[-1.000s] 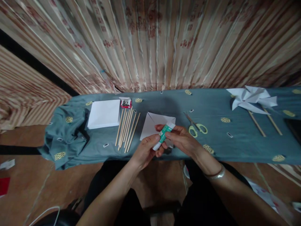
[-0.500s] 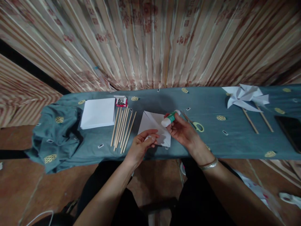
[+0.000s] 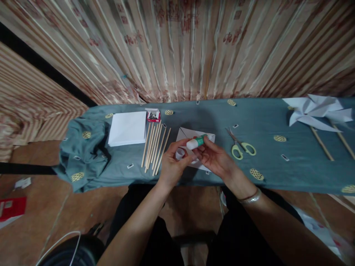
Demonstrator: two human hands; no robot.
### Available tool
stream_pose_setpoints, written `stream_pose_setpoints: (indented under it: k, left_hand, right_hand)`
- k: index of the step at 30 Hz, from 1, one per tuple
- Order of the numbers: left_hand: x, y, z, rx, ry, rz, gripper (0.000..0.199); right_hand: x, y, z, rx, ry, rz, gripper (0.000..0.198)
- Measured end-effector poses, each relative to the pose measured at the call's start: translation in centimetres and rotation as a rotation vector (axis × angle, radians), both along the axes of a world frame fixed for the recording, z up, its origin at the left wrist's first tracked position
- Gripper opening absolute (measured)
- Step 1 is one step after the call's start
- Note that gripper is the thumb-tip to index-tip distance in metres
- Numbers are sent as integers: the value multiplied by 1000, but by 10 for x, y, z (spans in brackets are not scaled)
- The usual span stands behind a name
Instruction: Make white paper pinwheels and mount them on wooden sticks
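My right hand (image 3: 219, 159) holds a green and white glue stick (image 3: 196, 142) between thumb and fingers, tilted with its white end toward the left. In my left hand (image 3: 172, 165) is a small white cap (image 3: 180, 153), its round opening facing up. Both hands are close together, the glue stick just above and beside the cap; I cannot tell whether they touch. Beneath them lies a square of white paper (image 3: 191, 132) with diagonal crease lines, partly hidden by my fingers. Green-handled scissors (image 3: 240, 145) lie spread to the right of my right hand.
Left of the hands are several wooden sticks (image 3: 155, 147), a stack of white paper (image 3: 127, 128) and a small red box (image 3: 153, 115) of metal pieces. White paper pinwheels (image 3: 310, 111) on sticks lie far right. The blue-green cloth (image 3: 266, 168) is bunched at the left end.
My hands have come closer together, bringing the cap and glue stick near each other. The cap now shows its opening. The view has shifted, so the table things appear further right.
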State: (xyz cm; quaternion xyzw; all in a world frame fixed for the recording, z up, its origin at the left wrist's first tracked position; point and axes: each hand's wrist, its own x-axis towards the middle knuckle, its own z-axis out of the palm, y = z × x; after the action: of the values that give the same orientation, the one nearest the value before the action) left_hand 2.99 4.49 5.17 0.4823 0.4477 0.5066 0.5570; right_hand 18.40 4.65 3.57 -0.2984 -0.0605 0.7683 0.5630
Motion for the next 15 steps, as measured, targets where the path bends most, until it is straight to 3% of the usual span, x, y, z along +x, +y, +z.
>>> stream_pose_setpoints:
  k: [6, 15]
  left_hand:
    - [-1, 9, 3, 62, -16, 75, 26]
    - [-9, 20, 5, -14, -173, 150, 26]
  right_hand:
    - [-7, -2, -3, 114, -23, 36, 18]
    - [0, -7, 2, 124, -249, 40, 25]
